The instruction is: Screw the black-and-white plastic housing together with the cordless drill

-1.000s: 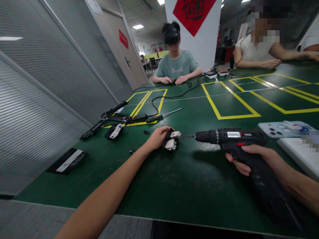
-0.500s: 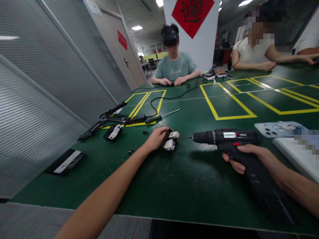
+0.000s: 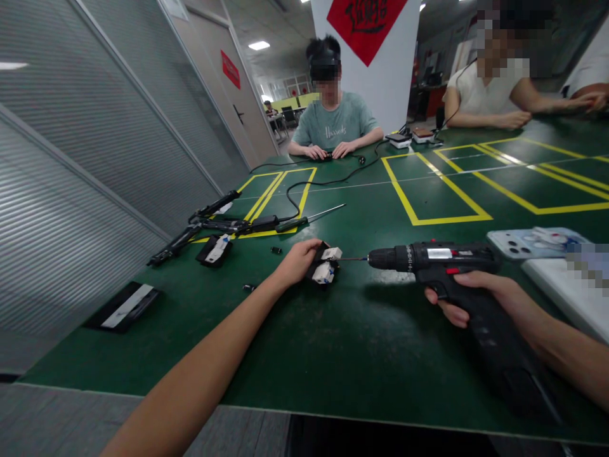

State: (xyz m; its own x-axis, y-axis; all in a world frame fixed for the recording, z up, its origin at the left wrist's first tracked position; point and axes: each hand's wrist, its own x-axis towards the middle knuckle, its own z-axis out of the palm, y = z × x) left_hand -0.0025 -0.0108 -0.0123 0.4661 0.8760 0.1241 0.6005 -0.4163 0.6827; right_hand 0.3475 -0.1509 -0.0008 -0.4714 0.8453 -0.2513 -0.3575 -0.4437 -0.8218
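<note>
My left hand (image 3: 301,259) is closed around a small black part with white blocks (image 3: 325,273), holding it at the table's middle. In my right hand (image 3: 485,298) is a black cordless drill (image 3: 438,261), lying level and pointing left. The thin bit (image 3: 352,258) reaches to the white blocks; whether it sits in a screw cannot be made out. A similar black-and-white part (image 3: 215,250) lies left of my left hand. Two small black pieces, one of them a short cylinder (image 3: 276,250), rest near my left forearm.
A screwdriver (image 3: 309,218) lies beyond my left hand, beside a long black jointed frame (image 3: 223,225) with a cable. A flat black piece (image 3: 124,307) is at the left. Phone (image 3: 509,244) and white box (image 3: 547,285) sit right. Co-workers (image 3: 335,124) sit across the green table.
The view has shifted very slightly. Both hands, the drill and the held part keep nearly the same position relative to one another.
</note>
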